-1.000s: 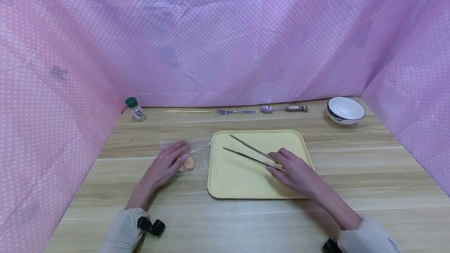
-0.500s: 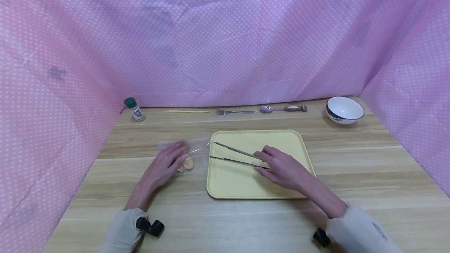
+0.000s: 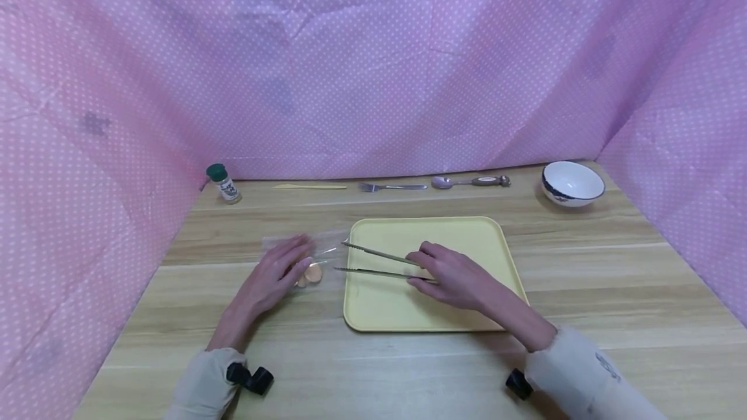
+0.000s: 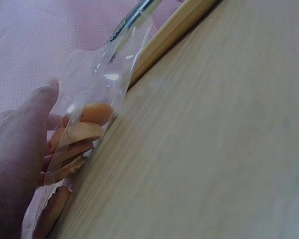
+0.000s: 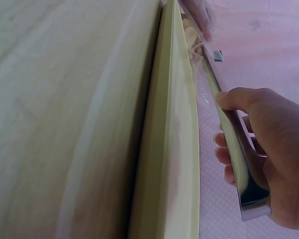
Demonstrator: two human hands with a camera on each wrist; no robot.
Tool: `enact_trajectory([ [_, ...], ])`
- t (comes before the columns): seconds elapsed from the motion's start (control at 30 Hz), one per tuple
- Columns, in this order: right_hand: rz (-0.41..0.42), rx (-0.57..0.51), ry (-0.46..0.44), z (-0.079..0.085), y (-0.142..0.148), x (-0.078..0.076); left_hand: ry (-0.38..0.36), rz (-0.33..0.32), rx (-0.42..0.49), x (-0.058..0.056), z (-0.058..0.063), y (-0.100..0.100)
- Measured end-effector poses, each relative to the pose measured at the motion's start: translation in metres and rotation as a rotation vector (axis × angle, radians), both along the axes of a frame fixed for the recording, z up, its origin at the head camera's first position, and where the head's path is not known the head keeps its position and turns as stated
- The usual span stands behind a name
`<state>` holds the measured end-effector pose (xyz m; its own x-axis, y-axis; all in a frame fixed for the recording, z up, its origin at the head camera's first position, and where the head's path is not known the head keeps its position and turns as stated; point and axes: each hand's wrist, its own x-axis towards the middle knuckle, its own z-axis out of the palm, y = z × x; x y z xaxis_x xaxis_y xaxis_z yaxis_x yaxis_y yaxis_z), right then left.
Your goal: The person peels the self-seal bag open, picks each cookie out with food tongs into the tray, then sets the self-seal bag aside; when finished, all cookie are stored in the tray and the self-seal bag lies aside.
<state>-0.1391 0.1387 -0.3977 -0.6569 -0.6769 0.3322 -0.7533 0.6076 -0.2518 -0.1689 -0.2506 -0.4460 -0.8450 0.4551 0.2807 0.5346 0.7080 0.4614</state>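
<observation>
My left hand (image 3: 280,271) grips a clear plastic bag (image 4: 112,77) lying on the table left of the tray; part of the bag is hidden under the hand. Several tan, rounded pieces (image 4: 79,133) show through the plastic, their kind unclear. Metal tongs (image 3: 379,272) are held in my right hand (image 3: 452,277), thumb on one arm and fingers on the other. The tongs' arms stand apart, and their toothed tips reach past the tray's left edge to the bag's mouth. In the right wrist view the tongs (image 5: 234,139) slant toward the bag.
Under the right hand lies a pale yellow tray (image 3: 432,316). Along the back stand a green-capped shaker (image 3: 224,183) and a white bowl (image 3: 573,185). Between them lie a yellow knife (image 3: 309,186), a fork (image 3: 393,187) and a spoon (image 3: 469,181). Pink dotted cloth (image 3: 373,70) hangs behind.
The right hand has moved left with the tongs, taking their tips from above the tray to the bag's mouth. My left hand stays nearly still.
</observation>
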Motion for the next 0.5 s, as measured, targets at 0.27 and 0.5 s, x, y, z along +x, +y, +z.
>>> enact_trajectory([
  [0.27, 0.023, 0.018, -0.066, 0.002, -0.005, -0.007, -0.016, 0.009, -0.011, 0.0, 0.002, 0.001],
  [0.5, 0.046, 0.043, -0.074, 0.005, -0.009, -0.012, -0.034, 0.017, -0.015, 0.0, 0.002, 0.001],
])
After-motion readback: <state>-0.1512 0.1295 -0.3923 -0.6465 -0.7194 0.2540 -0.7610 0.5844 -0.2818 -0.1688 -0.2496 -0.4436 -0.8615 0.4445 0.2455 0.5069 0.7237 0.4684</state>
